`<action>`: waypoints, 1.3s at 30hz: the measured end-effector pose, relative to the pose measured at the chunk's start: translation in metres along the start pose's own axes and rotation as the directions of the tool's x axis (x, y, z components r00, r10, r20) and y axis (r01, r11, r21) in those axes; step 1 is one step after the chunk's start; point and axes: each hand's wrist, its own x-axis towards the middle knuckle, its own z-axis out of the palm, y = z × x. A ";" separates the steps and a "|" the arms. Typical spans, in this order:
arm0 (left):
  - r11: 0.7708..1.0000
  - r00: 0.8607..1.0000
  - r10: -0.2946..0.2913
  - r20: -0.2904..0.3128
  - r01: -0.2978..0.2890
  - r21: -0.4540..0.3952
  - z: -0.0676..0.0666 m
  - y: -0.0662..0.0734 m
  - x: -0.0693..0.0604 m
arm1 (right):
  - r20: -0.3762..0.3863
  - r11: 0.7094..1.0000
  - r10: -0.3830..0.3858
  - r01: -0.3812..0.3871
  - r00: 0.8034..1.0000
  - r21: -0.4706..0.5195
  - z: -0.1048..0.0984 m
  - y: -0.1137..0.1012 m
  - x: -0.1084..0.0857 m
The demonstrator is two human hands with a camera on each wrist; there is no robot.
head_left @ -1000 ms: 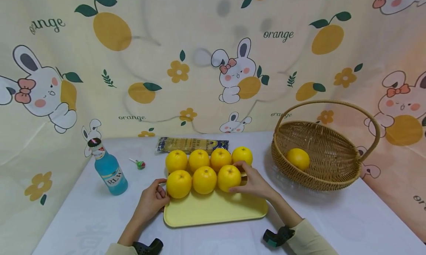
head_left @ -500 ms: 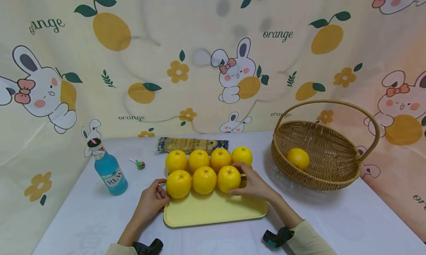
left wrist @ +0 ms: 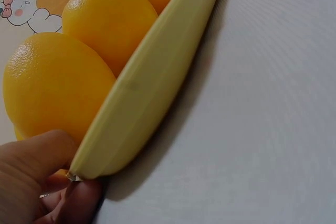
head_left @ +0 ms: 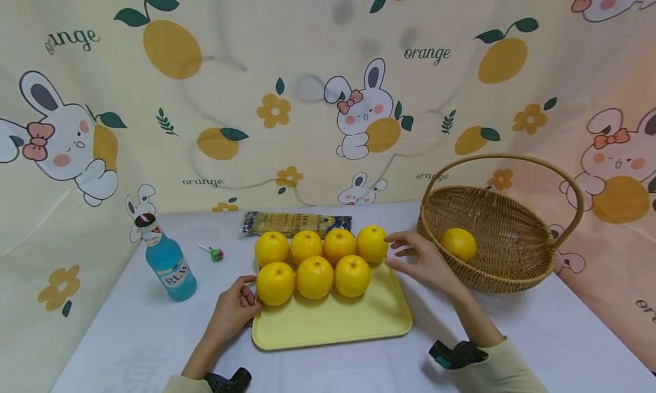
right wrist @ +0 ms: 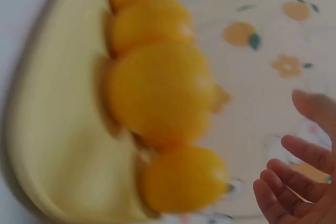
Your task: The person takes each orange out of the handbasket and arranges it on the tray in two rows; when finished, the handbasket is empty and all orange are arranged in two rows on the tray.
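Observation:
A pale yellow tray (head_left: 333,327) carries several oranges in two rows. My left hand (head_left: 233,307) pinches the tray's left edge beside the front-left orange (head_left: 275,283); in the left wrist view its thumb and fingers (left wrist: 58,153) meet at the tray's rim. To the right of the back-right orange (head_left: 372,244), my right hand (head_left: 425,262) hovers with fingers spread and nothing in its grasp. The front-right orange (head_left: 352,276) rests on the tray, apart from that hand. In the right wrist view, the oranges and tray are blurred, while the right hand (right wrist: 304,166) looks open.
At the right stands a wicker basket (head_left: 497,222) with a tall handle and one orange (head_left: 458,245) inside. Behind the tray lies a noodle packet (head_left: 294,224). A blue bottle (head_left: 171,265) and a lollipop (head_left: 216,254) are on the left. A patterned cloth hangs behind.
My right hand has let go of the front-right orange and moved right and slightly back, its fingers opening. The left hand stays on the tray's edge.

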 end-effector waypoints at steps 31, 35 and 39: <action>0.999 1.000 0.021 -0.003 -0.021 0.036 0.000 0.000 0.000 | 0.285 0.830 0.556 -0.501 0.781 -0.245 -0.170 0.089 0.017; 1.000 1.000 0.017 -0.006 -0.017 0.024 -0.001 0.001 0.000 | 0.341 0.766 0.636 -0.620 0.692 -0.170 -0.173 0.097 0.017; 1.000 1.000 0.007 -0.006 -0.007 0.021 0.001 0.000 0.001 | 0.386 0.688 0.701 -0.711 0.599 -0.147 -0.175 0.103 0.015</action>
